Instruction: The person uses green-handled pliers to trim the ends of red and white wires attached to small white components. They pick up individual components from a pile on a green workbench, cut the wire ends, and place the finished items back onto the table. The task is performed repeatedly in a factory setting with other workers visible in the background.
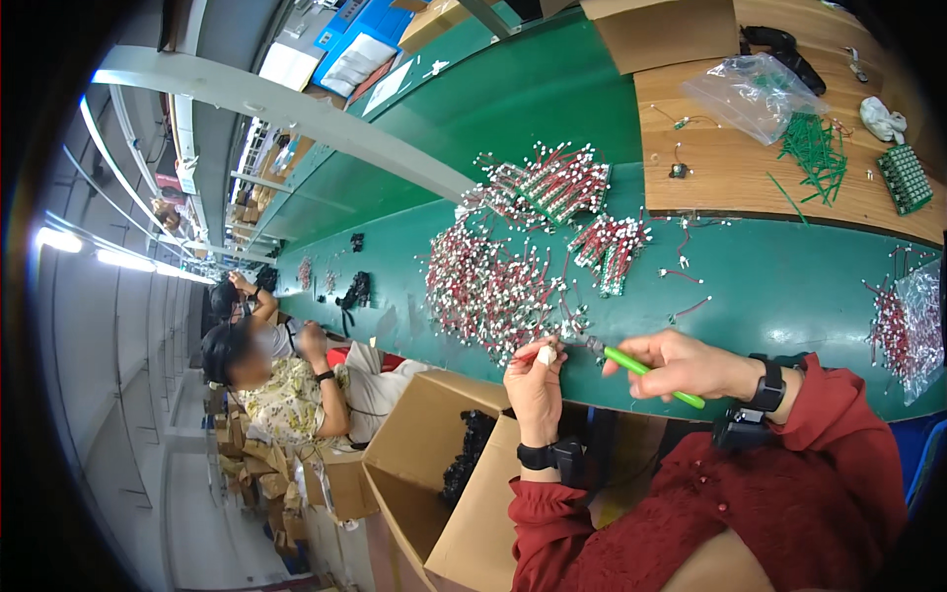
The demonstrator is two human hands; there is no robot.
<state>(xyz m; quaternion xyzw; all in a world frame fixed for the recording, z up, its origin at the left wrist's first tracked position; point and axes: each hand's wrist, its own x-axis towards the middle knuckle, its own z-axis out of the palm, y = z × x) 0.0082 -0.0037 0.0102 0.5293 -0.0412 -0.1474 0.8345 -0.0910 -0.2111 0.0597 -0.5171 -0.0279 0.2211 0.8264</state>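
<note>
My left hand [536, 395] is over the table's near edge, with a white covering on one fingertip. Its thumb and finger pinch a small part with red wire [525, 359], mostly hidden by the fingers. Close by, my right hand [681, 365] is closed around a green-handled tool [631, 362]. The tool's dark head points at the left fingertips; its exact kind cannot be made out. Just beyond the left hand spreads a heap of small parts with red wires and white connectors [483, 286].
Green board panels with red wires [567, 187] lie behind the heap. A wooden board [691, 187] bears green strips [814, 153] and a clear bag [755, 94]. Another bag [922, 326] lies at right. An open carton [404, 474] stands below left; co-workers [296, 385] sit beyond.
</note>
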